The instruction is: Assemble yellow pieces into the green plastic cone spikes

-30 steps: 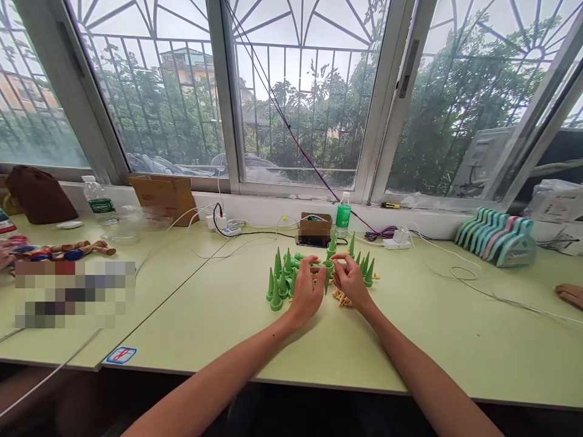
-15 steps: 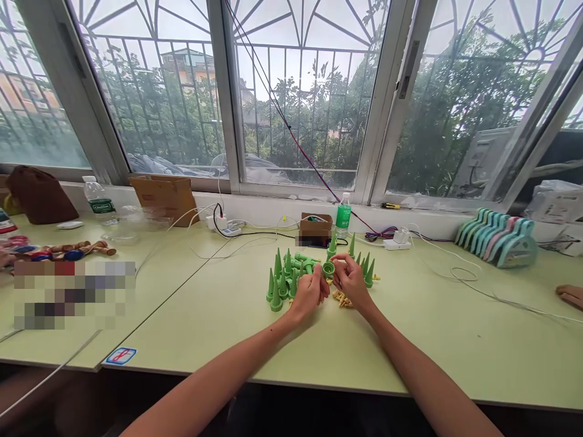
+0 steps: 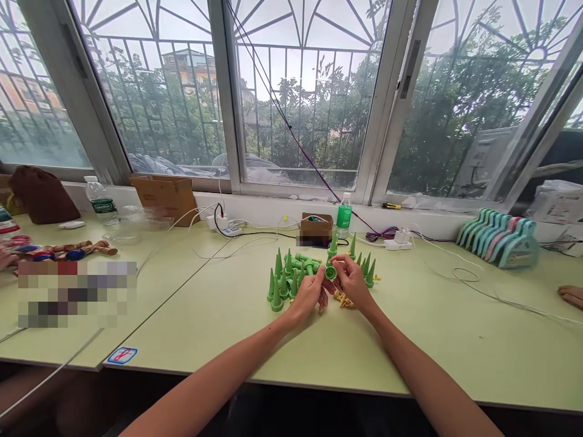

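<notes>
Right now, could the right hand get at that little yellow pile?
Probably yes: the yellow pile lies close by the right hand, with nothing visible blocking the way. Its fingers are at the green piece in the left hand, though, so it might have to leave that first.

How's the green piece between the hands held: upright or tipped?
Tipped: the green piece has its round open end facing the camera; its other end is hidden.

Left bottle label (image 3: pixel 104 206): seemingly "Cestbon"; table sticker (image 3: pixel 122 355): resembles red 8; right bottle label (image 3: pixel 345 215): illegible
</notes>
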`<state>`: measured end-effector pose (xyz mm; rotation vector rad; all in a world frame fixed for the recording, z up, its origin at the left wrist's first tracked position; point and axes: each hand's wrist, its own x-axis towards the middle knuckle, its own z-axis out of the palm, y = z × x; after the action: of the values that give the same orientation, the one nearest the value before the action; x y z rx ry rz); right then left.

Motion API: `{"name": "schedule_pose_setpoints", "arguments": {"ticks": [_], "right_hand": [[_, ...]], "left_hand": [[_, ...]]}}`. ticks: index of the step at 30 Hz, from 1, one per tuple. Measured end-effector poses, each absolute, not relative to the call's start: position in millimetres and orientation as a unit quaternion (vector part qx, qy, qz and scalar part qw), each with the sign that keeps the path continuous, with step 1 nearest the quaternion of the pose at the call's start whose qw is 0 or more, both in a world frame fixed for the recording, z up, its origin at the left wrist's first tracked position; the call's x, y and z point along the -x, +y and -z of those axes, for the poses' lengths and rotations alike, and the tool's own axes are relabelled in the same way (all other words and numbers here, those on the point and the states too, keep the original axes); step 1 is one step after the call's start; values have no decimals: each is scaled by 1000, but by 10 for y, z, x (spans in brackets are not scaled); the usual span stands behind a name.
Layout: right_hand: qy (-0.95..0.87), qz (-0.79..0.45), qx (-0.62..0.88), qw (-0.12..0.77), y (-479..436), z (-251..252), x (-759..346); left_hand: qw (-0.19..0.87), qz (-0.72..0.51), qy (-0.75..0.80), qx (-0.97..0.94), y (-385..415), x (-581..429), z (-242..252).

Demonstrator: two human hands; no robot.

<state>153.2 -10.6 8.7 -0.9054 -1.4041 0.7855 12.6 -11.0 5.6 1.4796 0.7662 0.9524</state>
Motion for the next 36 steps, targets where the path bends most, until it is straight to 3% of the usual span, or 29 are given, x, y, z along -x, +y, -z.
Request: {"name": "schedule_pose_setpoints", "arguments": {"ticks": [18, 36], "right_hand": [[-608, -333, 425, 582, -48, -14, -1562], [-666, -210, 432, 570, -63, 13, -1527]], "left_hand": [[497, -417, 328, -687, -114, -131, -19], [423, -440, 349, -712, -100, -121, 7]]}}
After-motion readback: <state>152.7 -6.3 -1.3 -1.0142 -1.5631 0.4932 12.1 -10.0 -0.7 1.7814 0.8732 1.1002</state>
